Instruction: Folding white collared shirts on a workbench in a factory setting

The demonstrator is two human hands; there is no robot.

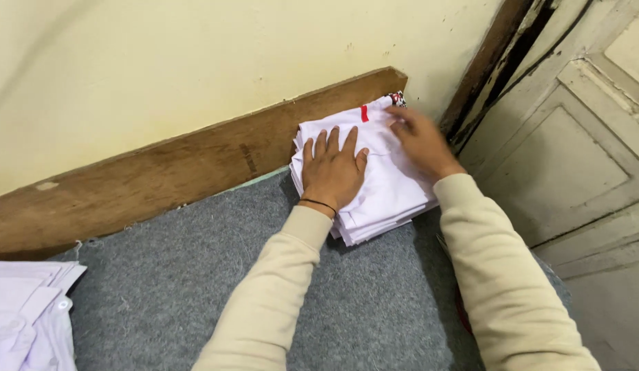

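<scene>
Near the upper middle of the frame, a stack of folded white cloth garments [374, 199] is seen lying on a grey felt-covered table surface [196, 288], pushed up against a long brown wooden board [161, 178] that runs along the foot of a pale yellow painted wall [196, 62]. A small red tag [365, 113] is visible on the top garment, and a scrap of dark patterned fabric [398, 97] is seen at the far corner of the stack.

The left hand [332, 170] is laid flat on top of the stack, palm down with the fingers spread and extended, so nothing is clasped by it. A thin black band [318, 203] is worn at its wrist. The right hand [421, 143] is placed on the far right part of the stack, fingers resting on the cloth near the red tag; it is blurred, and whether any cloth is pinched cannot be told. Both arms are covered by cream long sleeves [498, 275].

At the lower left corner of the frame, 1 further pile of pale white shirts [27, 316] is seen, well apart from the hands. At the right of the frame, a worn off-white panelled door [580, 151] is shown.
</scene>
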